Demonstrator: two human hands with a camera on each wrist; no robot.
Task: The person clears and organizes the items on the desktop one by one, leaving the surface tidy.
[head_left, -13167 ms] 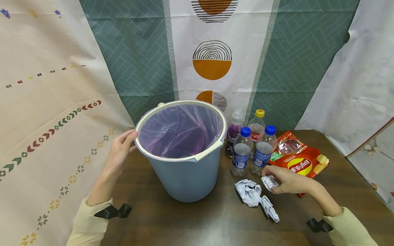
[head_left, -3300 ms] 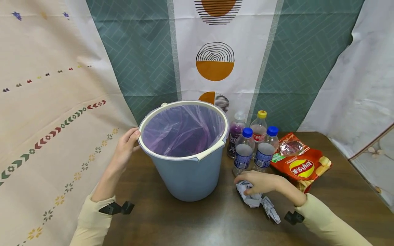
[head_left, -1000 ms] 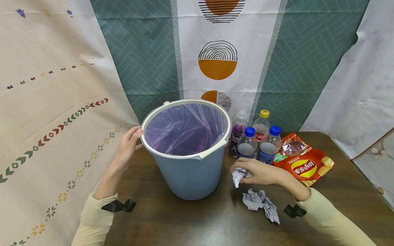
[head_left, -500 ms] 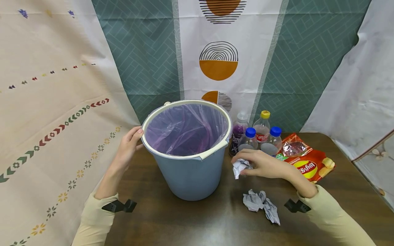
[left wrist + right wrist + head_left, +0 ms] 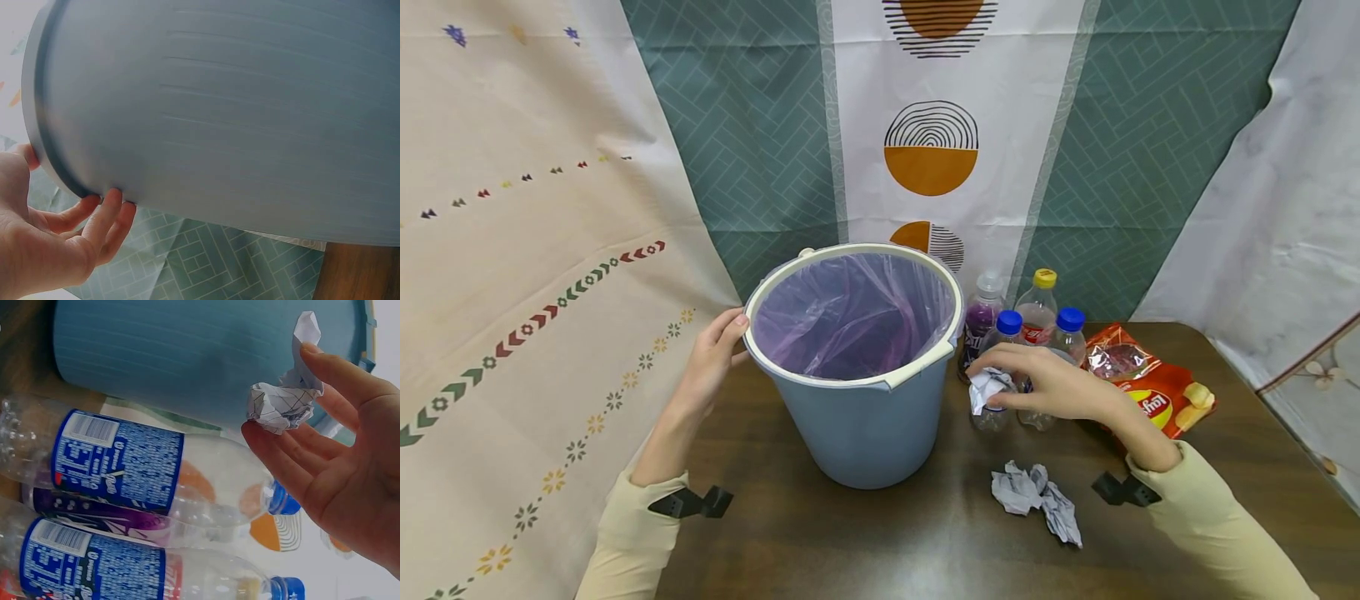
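Observation:
My left hand grips the left rim of a blue-grey bucket, thumb on the edge and fingers underneath, as the left wrist view also shows. A translucent purple bag lines the bucket. To the right of it, above the table, my right hand pinches a crumpled piece of paper between thumb and fingers. Below that hand, crumpled paper lies on the table. Just behind the hand stand two blue-capped bottles, partly covered by it in the head view.
Beside the blue-capped bottles are a yellow-capped bottle and a bottle with purple contents. A red Lay's chip bag lies to their right on the brown wooden table. Patterned cloth hangs behind.
The right hand has picked a piece of crumpled paper off the table and raised it towards the bottles beside the bucket. The left hand has kept its hold on the rim.

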